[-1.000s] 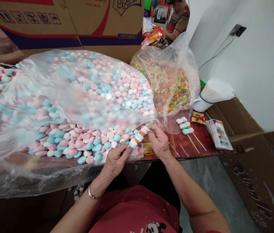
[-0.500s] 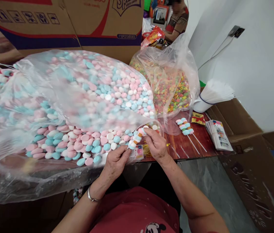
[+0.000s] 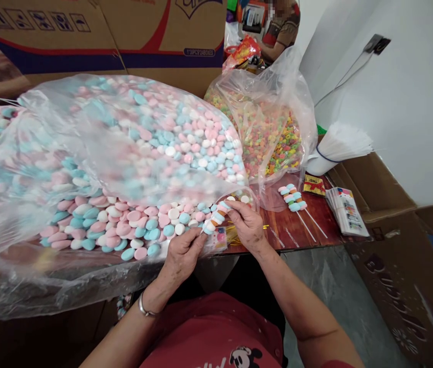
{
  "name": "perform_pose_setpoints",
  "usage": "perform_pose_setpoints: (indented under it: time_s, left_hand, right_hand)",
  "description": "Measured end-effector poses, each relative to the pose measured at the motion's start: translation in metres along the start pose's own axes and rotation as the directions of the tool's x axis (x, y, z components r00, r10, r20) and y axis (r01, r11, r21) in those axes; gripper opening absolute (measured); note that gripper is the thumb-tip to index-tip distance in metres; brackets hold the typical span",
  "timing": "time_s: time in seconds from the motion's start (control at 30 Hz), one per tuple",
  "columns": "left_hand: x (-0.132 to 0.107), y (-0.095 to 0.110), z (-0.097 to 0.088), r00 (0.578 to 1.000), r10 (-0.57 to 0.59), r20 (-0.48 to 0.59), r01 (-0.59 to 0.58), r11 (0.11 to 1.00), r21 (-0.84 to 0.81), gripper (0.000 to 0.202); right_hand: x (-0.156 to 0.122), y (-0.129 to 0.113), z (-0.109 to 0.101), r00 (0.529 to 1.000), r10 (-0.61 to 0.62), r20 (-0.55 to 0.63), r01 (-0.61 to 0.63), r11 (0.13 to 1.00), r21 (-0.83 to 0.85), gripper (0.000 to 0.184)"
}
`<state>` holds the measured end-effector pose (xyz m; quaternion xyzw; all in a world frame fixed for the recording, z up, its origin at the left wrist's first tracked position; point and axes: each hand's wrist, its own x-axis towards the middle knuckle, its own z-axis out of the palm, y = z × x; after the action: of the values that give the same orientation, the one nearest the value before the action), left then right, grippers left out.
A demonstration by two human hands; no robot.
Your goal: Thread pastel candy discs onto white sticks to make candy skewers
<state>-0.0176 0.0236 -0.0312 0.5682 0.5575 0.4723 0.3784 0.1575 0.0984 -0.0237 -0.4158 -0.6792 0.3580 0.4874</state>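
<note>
Both hands (image 3: 216,240) gripping candy skewer (image 3: 216,217) at table edge (image 3: 308,246), bag (image 3: 105,168) alongside

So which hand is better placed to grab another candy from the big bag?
Probably the right hand: its fingertips sit at the top of the candy-threaded stick, beside the loose pastel candies in the clear plastic bag. The left hand grips the stick's bottom end.

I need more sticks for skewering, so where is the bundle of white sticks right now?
In the head view, the bundle of white sticks lies at the table's far right, by the wall, just right of the bag of multicoloured candy.
</note>
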Motion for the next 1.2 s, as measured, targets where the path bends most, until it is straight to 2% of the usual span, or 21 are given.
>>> perform_pose_setpoints:
  time_s: [0.13, 0.27, 0.4, 0.73, 0.8, 0.87, 0.93, 1.0, 1.03, 1.1, 1.2]
  left_hand:
    - [-0.001, -0.003, 0.001, 1.0, 0.029, -0.007, -0.029, 0.999, 0.013, 0.023]
    - [-0.002, -0.004, 0.001, 0.998, 0.055, -0.02, -0.055, 0.998, 0.032, 0.021]
    - [-0.003, -0.004, 0.001, 0.998, 0.051, -0.036, -0.049, 0.998, 0.03, 0.022]
    - [-0.001, -0.003, 0.0, 0.999, 0.008, -0.041, -0.007, 0.999, 0.032, 0.025]
    - [0.0, -0.002, 0.0, 0.998, -0.017, -0.053, 0.017, 1.0, 0.001, 0.026]
    - [0.002, 0.001, 0.0, 0.996, -0.058, -0.074, 0.054, 0.997, -0.055, 0.029]
    - [0.002, 0.003, 0.001, 0.99, -0.114, -0.078, 0.103, 0.985, -0.138, 0.033]
    - [0.003, 0.006, 0.001, 0.985, -0.163, -0.061, 0.147, 0.967, -0.207, 0.036]
    - [0.002, 0.007, 0.001, 0.983, -0.177, -0.052, 0.161, 0.961, -0.225, 0.036]
    - [0.001, 0.009, 0.001, 0.981, -0.187, -0.046, 0.172, 0.959, -0.226, 0.035]
    - [-0.002, 0.01, 0.0, 0.982, -0.182, -0.044, 0.168, 0.961, -0.22, 0.032]
  right_hand:
    - [-0.001, -0.002, 0.003, 0.995, -0.097, -0.012, 0.095, 0.989, -0.113, 0.026]
    - [-0.001, -0.003, 0.003, 0.982, -0.188, 0.019, 0.189, 0.972, -0.142, 0.027]
    - [-0.002, -0.004, 0.003, 0.982, -0.171, 0.076, 0.181, 0.972, -0.153, 0.028]
    - [-0.004, -0.002, 0.009, 0.977, -0.169, 0.134, 0.19, 0.969, -0.16, 0.03]
    - [-0.003, -0.001, 0.01, 0.978, -0.16, 0.133, 0.176, 0.978, -0.114, 0.028]
    - [-0.004, -0.002, 0.015, 0.986, -0.121, 0.114, 0.121, 0.993, 0.011, 0.033]
    - [-0.006, -0.004, 0.022, 0.996, -0.046, 0.073, 0.029, 0.976, 0.214, 0.056]
    - [-0.009, -0.007, 0.03, 0.999, 0.044, 0.029, -0.052, 0.916, 0.399, 0.081]
    - [-0.01, -0.008, 0.033, 0.996, 0.083, 0.016, -0.081, 0.886, 0.456, 0.088]
    - [-0.012, -0.011, 0.036, 0.991, 0.132, 0.007, -0.117, 0.855, 0.506, 0.089]
    - [-0.014, -0.015, 0.035, 0.987, 0.162, 0.022, -0.149, 0.835, 0.53, 0.079]
